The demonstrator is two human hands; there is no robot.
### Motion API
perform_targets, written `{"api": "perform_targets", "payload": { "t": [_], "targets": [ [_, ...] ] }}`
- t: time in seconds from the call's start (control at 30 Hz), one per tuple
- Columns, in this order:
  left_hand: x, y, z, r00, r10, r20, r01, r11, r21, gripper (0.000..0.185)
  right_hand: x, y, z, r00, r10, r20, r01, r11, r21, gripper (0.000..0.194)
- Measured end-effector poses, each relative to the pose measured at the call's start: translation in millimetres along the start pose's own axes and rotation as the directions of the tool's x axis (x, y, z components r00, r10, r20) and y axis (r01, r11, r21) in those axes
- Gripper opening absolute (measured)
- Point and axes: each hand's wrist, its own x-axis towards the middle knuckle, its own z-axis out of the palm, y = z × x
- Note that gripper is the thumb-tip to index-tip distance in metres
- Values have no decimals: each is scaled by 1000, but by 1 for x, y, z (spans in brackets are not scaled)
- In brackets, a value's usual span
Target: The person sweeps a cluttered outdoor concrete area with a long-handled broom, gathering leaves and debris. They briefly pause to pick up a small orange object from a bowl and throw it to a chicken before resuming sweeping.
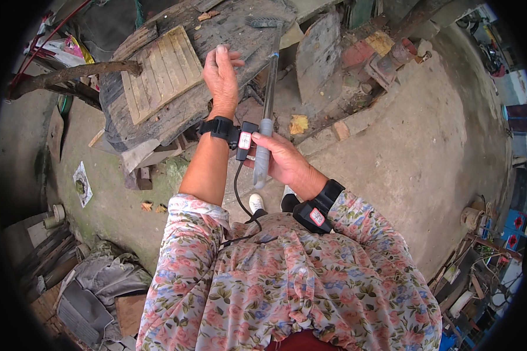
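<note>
My right hand grips the grey sleeve of a long-handled tool with a metal shaft. Its dark head, brush-like or toothed, rests on a worn grey board ahead. A bit of blue shows partway along the shaft. My left hand is raised beside the shaft, holding nothing, fingers apart. It appears over the near edge of the board, right of a ribbed tan panel. Black straps with small devices circle both wrists, and a cable hangs from the left one.
A rough branch juts in from the left across the board. An upright grey slab stands beyond the shaft, near a brick-edged bed holding a rusty metal pipe fitting. Tarps and boards pile up at lower left.
</note>
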Motion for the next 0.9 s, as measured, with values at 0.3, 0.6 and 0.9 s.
{"api": "perform_targets", "payload": {
  "t": [0.3,0.6,0.9],
  "targets": [
    [-11,0,2,919,335,209,-395,768,504,21,-1,1,-1,1000,3,-29,-4,1000,-18,27],
    [-26,2,-33,983,-130,129,125,991,52,49,2,0,-33,995,94,-26,-94,995,-19,26],
    [-100,15,-77,680,-584,443,457,811,366,46,8,12,-49,986,113,-125,-134,975,-176,31]
  ]
}}
